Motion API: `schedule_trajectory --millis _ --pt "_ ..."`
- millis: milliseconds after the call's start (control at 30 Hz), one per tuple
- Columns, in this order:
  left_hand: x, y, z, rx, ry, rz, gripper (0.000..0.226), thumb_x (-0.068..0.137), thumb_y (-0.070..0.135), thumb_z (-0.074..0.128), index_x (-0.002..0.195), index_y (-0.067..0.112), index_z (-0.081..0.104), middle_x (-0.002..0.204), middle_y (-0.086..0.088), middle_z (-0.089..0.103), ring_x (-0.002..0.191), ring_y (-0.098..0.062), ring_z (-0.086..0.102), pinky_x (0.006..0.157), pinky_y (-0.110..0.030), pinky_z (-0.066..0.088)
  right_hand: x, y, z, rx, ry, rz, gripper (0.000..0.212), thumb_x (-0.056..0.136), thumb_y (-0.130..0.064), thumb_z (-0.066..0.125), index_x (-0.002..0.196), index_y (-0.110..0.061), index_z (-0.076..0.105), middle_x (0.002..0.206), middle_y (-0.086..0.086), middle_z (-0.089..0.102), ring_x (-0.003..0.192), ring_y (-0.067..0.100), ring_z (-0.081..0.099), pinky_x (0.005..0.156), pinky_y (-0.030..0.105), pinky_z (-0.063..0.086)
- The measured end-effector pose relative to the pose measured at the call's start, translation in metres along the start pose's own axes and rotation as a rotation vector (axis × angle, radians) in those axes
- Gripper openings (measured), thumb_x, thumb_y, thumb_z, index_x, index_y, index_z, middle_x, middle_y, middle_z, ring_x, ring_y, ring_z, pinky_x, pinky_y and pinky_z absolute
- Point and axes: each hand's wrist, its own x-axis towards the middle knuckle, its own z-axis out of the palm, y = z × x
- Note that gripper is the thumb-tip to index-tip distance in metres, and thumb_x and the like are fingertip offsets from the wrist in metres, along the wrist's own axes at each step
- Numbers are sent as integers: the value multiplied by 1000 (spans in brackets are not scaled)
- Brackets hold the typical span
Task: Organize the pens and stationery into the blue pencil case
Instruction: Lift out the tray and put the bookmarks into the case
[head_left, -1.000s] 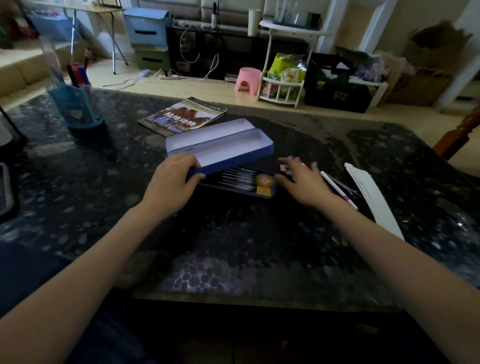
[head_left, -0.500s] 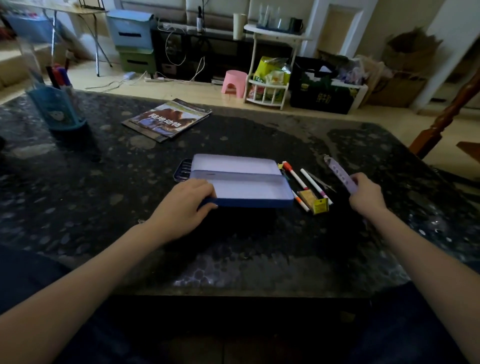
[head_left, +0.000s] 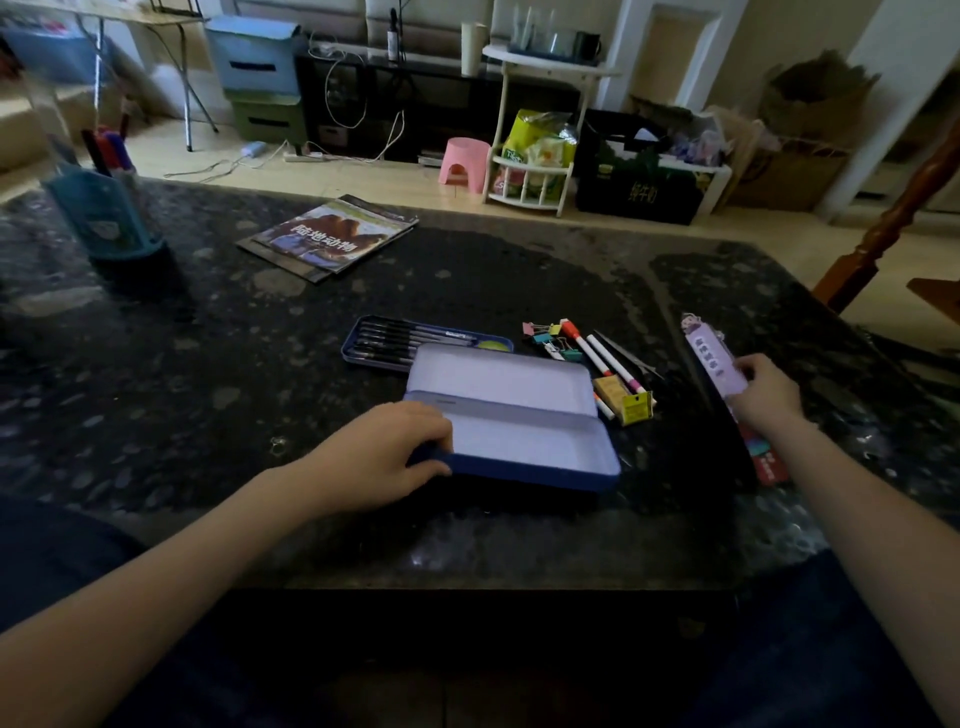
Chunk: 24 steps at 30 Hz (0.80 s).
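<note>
1. Pencil case (head_left: 511, 415), blue, one, is seen lying open on the dark stone table (head_left: 208, 389), near the front edge, just right of centre; both pale inner halves are bare.
2. Far left: one teal pen holder (head_left: 101, 218) is stood on the table with several markers in it; count not clear.
3. One magazine (head_left: 328, 236) is laid flat at the back, left of centre.
4. Left hand (head_left: 387, 457) is curled around the near left corner of the pencil case, thumb on the front rim, fingers over the top edge.
5. One blue inner tray (head_left: 415, 340) is placed behind the case, touching or partly hidden by its lid; a row of dark pens, roughly six, and one yellow-green item are held in it.
6. A cluster of coloured binder clips (head_left: 550, 338) is seen just right of the tray; exact number cannot be told.
7. Two white pens (head_left: 605, 356) are laid side by side, right of the case; a third short one is partly hidden below them.
8. One yellow-brown eraser (head_left: 623, 400) is set beside the case's right edge.
9. One dark thin tool (head_left: 628, 356) lies right of the pens; kind not clear.
10. Right hand (head_left: 766, 392) is closed around one lilac ruler-like strip (head_left: 714, 361), held well apart from the case.
</note>
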Motion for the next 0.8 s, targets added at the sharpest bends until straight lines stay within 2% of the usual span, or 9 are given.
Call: schedule_trajectory --millis 133,233,333,400,467,567,633,700,800 --pt "0 7 0 -32 -205 -20 19 82 31 67 74 34 50 75 18 49 76 0 49 73 -19 43 1 0 9 -123 -62 -29 35 82 -7 62 116 -16 61 126 22 56 111 41 53 94 41 45" --pt "0 8 0 -52 -249 -19 26 80 31 68 68 37 46 73 18 49 73 1 50 69 -17 43 0 -6 15 -206 -98 -1 28 87 -17 57 113 -27 63 129 17 52 115 42 47 99 51 41" --pt "-1 9 0 -61 -319 -37 20 79 31 69 71 33 51 74 16 50 72 1 50 70 -18 44 -3 -8 17 -388 -98 25 31 94 -33 46 124 -31 54 138 14 42 129 41 33 106 65 16" --pt "-2 10 1 -76 -357 -40 16 80 34 68 72 30 55 73 15 51 70 0 50 70 -20 45 -9 -7 20 -524 -95 7 36 97 -39 36 131 -36 46 149 12 32 140 36 20 104 72 -3" --pt "-3 12 -1 -149 -365 -77 16 81 40 66 73 27 62 73 13 57 69 -2 54 70 -22 48 -14 -6 25 -581 -74 -28 40 98 -37 29 137 -40 39 155 8 23 144 32 10 102 74 -9" --pt "-1 13 -4 -276 -202 -153 15 83 40 63 79 27 67 79 10 64 74 -1 58 70 -17 48 -22 -11 28 -596 -38 -92 42 98 -29 30 138 -41 38 157 0 19 146 26 6 99 75 -11" --pt "2 8 -4 -233 32 -187 12 84 34 63 86 23 67 81 12 61 74 -1 57 69 -18 45 -25 -18 30 -524 43 -184 40 95 -22 37 131 -36 49 151 -1 32 144 21 18 100 75 -9" --pt "5 -1 -4 -141 193 -283 11 84 28 65 93 24 61 85 14 54 75 -3 54 70 -23 46 -29 -31 32 -377 123 -251 38 92 -17 41 124 -30 56 140 -1 48 136 20 34 103 72 -5" --pt "8 -18 0 -65 231 -446 28 82 29 66 107 24 55 98 8 51 88 -13 55 83 -38 50 -35 -56 39 -233 56 -360 36 94 -20 40 125 -29 55 127 0 60 123 20 49 113 60 8"
